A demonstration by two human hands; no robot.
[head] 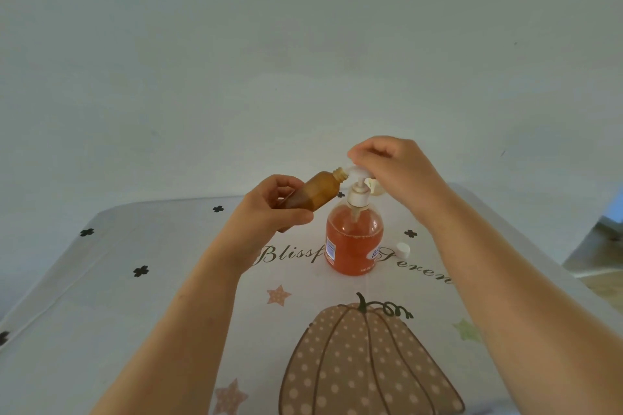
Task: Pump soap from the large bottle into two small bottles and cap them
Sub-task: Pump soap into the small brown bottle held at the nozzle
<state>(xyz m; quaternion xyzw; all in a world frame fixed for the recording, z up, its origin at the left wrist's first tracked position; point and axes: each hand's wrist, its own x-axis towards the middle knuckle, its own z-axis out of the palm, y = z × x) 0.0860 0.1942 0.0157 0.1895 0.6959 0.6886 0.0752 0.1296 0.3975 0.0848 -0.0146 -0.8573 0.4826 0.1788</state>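
Note:
The large clear bottle (354, 239) of orange soap stands upright mid-table, with a white pump head (358, 178) on top. My left hand (269, 209) grips a small amber bottle (315, 192), uncapped and tilted, its open neck right at the pump's spout. My right hand (394, 172) rests on top of the pump head with its fingers curled over it. A small white cap (403, 249) lies on the cloth just right of the large bottle. Something pale shows behind the pump under my right hand; I cannot tell what it is.
The table (135, 296) wears a white cloth printed with a dotted pumpkin, stars and lettering. A plain pale wall stands right behind it. Floor shows past the table's right edge (593, 266).

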